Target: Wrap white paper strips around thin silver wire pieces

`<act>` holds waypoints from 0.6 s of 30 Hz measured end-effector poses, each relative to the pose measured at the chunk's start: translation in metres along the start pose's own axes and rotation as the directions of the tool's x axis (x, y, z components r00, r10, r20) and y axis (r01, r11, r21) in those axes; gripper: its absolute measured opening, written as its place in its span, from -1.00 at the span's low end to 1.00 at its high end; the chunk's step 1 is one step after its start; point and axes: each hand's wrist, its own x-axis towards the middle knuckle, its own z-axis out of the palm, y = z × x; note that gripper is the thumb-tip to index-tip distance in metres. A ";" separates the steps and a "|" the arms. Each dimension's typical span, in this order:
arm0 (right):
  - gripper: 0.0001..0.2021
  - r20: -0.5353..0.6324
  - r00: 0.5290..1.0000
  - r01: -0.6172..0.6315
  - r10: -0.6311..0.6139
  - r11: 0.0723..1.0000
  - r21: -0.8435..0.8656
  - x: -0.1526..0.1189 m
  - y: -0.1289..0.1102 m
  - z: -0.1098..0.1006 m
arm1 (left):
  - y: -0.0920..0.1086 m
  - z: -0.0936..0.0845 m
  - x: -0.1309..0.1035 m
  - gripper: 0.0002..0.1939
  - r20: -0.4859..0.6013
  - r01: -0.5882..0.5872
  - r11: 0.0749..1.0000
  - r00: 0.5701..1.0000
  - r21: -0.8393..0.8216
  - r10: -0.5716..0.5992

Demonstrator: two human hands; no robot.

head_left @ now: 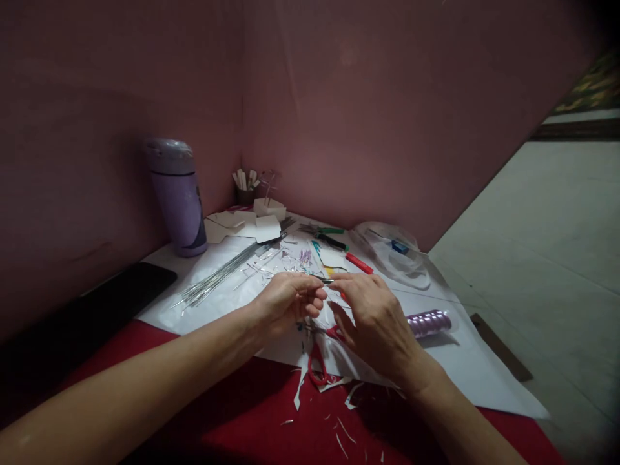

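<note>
My left hand (295, 297) is closed, thumb pressed on its curled fingers, near the middle of the white paper (465, 342). To its right, my right hand (371, 316) reaches in with bent fingers, its fingertips close to my left thumb. A thin dark piece (327, 281) shows between the two sets of fingertips; what it is, I cannot make out. Beneath the hands lie red-handled scissors (317, 368), partly covered by my right hand. A spool of shiny purple thread (429, 323) rests right of my right hand.
A purple tumbler (177, 200) stands at the left, behind a dark flat object (150, 278). Thin wires (217, 274), green-handled pliers (332, 240), a red stick (359, 263) and a clear plastic bag (411, 258) lie beyond the hands. Paper scraps (300, 387) litter the red cloth (232, 400).
</note>
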 end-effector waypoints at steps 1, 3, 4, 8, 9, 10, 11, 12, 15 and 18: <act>-0.87 -0.009 1.000 0.000 0.000 1.000 -0.018 -0.001 0.001 0.002 | 0.000 0.000 0.000 -0.86 0.002 -0.001 1.000 1.000 0.012 0.001; -0.87 -0.017 1.000 0.014 -0.015 0.998 -0.057 -0.002 0.002 0.004 | 0.000 0.000 0.000 -0.88 0.017 -0.045 0.996 0.999 0.081 0.044; -0.85 -0.014 0.999 0.028 -0.029 0.997 -0.069 -0.002 0.002 0.004 | -0.001 0.000 0.000 -0.89 0.020 -0.085 0.988 0.996 0.131 0.083; -0.78 0.015 0.998 0.057 -0.057 0.998 -0.031 -0.004 0.002 0.004 | -0.002 -0.001 0.000 -0.85 0.009 -0.223 0.911 0.972 0.348 0.235; -0.77 0.022 0.999 0.050 -0.050 0.999 -0.012 -0.005 0.002 0.005 | -0.003 -0.001 0.001 -0.85 -0.002 -0.237 0.886 0.966 0.399 0.259; -0.77 0.027 0.999 0.038 -0.038 0.999 0.005 -0.005 0.002 0.005 | -0.003 -0.002 0.002 -0.85 -0.019 -0.245 0.862 0.959 0.444 0.282; -0.77 0.026 0.999 0.022 -0.022 1.000 0.021 -0.006 0.002 0.006 | -0.003 -0.002 0.003 -0.86 -0.033 -0.249 0.843 0.953 0.476 0.300; -0.77 0.021 1.000 -0.002 0.001 0.999 0.042 -0.007 0.003 0.007 | -0.003 -0.003 0.004 -0.86 -0.036 -0.252 0.836 0.951 0.487 0.308; -0.81 -0.033 0.996 -0.083 0.088 0.988 0.128 -0.007 0.004 0.007 | -0.001 -0.007 0.005 -0.88 0.008 -0.288 0.872 0.950 0.396 0.311; -0.85 -0.070 0.988 -0.120 0.136 0.973 0.197 -0.006 0.004 0.005 | 0.000 -0.009 0.005 -0.88 0.068 -0.335 0.908 0.942 0.252 0.328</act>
